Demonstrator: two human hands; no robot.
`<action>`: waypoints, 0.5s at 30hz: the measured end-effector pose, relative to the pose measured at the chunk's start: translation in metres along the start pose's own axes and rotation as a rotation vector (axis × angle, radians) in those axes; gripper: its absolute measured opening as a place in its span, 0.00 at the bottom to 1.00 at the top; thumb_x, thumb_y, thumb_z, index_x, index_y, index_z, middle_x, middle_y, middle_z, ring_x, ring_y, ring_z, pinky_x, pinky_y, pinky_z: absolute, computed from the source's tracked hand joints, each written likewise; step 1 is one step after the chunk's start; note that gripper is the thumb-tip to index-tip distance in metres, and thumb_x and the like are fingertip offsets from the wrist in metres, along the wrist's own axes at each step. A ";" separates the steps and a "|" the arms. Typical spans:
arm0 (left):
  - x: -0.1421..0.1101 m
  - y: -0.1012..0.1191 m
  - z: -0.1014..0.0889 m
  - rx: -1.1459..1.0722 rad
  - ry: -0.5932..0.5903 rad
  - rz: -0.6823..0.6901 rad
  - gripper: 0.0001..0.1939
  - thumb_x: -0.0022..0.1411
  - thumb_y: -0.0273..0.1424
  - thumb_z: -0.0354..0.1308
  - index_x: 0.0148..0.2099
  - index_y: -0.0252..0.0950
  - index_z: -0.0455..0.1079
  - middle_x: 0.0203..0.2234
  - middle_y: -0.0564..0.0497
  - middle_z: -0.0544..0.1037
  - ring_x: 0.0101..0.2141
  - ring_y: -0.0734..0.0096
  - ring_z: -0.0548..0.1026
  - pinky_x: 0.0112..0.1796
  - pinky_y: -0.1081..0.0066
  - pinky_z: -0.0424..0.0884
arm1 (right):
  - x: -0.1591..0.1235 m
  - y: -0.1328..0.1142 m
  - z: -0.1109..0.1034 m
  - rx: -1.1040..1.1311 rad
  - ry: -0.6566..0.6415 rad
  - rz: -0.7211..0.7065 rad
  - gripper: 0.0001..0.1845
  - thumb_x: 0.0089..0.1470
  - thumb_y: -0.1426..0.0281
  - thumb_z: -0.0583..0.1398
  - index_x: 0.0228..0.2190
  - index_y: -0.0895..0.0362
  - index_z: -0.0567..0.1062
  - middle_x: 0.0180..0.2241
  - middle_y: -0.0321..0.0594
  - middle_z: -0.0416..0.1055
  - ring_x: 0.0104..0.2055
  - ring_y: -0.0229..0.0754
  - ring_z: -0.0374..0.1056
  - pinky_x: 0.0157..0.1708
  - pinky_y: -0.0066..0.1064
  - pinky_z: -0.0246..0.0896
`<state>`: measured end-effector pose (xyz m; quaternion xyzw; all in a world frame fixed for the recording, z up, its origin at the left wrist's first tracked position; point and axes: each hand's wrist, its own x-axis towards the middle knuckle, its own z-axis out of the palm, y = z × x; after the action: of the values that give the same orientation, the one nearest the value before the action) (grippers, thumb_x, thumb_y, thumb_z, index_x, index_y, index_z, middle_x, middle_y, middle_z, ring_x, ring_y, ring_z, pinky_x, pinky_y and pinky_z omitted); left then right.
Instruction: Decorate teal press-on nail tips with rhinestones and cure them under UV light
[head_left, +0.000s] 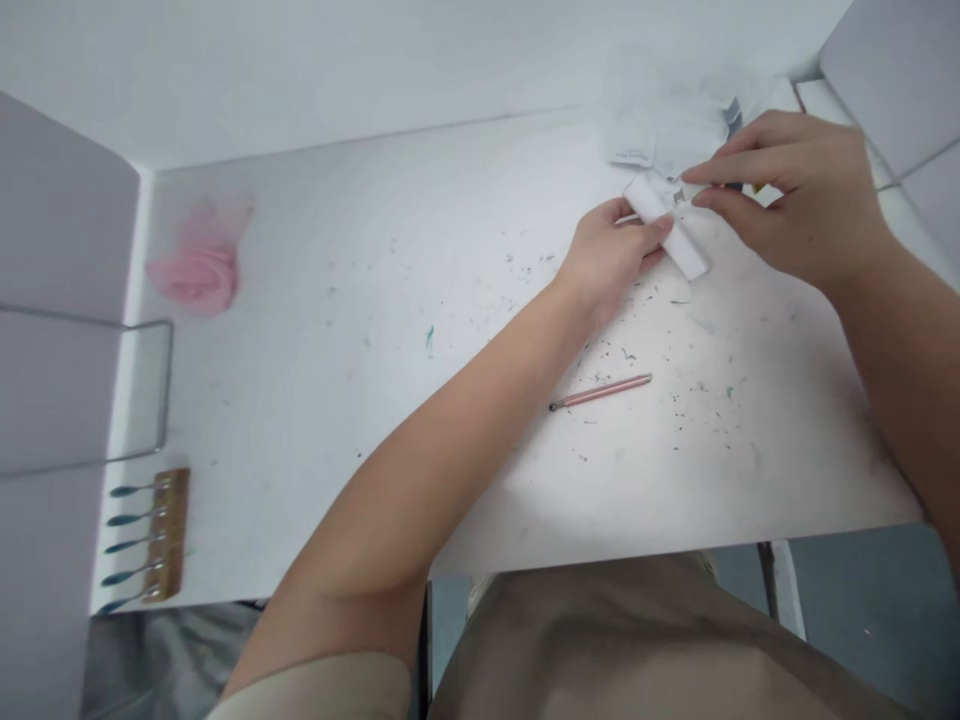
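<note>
My left hand (611, 255) grips a small white rectangular block (671, 228), fingers curled around its near end. My right hand (795, 200) pinches thumb and forefinger together at the block's top, on a small dark-marked spot that is too small to make out. Both hands work at the far right of the white table (375, 350). A thin pink tool with a dark tip (600, 391) lies on the table below the hands, apart from both.
White paper or plastic wrappers (660, 135) lie just behind the hands. A pink soft lump (199, 270) sits far left. A wooden holder with several blue-tipped tools (154, 540) rests near the front left edge. Grey panels stand left and right. Dark specks dot the table.
</note>
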<state>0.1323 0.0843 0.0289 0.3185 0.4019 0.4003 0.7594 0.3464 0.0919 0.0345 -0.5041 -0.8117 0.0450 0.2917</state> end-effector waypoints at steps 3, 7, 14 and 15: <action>0.002 -0.002 0.000 0.050 -0.020 0.020 0.06 0.76 0.19 0.60 0.46 0.35 0.71 0.43 0.51 0.85 0.62 0.61 0.83 0.65 0.61 0.78 | 0.000 -0.001 -0.001 0.006 0.008 -0.017 0.12 0.72 0.56 0.66 0.51 0.43 0.88 0.48 0.35 0.80 0.44 0.32 0.74 0.36 0.28 0.67; 0.003 -0.005 -0.001 0.111 -0.044 0.061 0.06 0.75 0.20 0.61 0.43 0.35 0.70 0.37 0.51 0.83 0.59 0.59 0.85 0.65 0.57 0.78 | 0.000 -0.001 -0.004 0.047 -0.049 -0.090 0.11 0.72 0.57 0.66 0.49 0.44 0.88 0.46 0.35 0.81 0.44 0.31 0.76 0.37 0.27 0.69; 0.003 -0.011 -0.001 0.206 -0.079 0.143 0.05 0.72 0.24 0.65 0.43 0.37 0.72 0.37 0.51 0.84 0.55 0.56 0.86 0.65 0.51 0.76 | -0.002 0.002 -0.024 -0.077 -0.097 -0.140 0.13 0.74 0.54 0.64 0.50 0.44 0.87 0.48 0.31 0.81 0.45 0.30 0.77 0.42 0.28 0.70; 0.002 -0.011 0.000 0.204 -0.084 0.152 0.05 0.72 0.24 0.65 0.43 0.37 0.72 0.37 0.51 0.84 0.54 0.57 0.86 0.64 0.51 0.77 | -0.002 0.002 -0.027 -0.101 -0.091 -0.133 0.14 0.73 0.53 0.64 0.51 0.44 0.87 0.48 0.31 0.81 0.45 0.30 0.77 0.41 0.28 0.69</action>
<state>0.1368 0.0810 0.0187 0.4400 0.3830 0.4002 0.7068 0.3629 0.0850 0.0549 -0.4607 -0.8569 0.0071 0.2311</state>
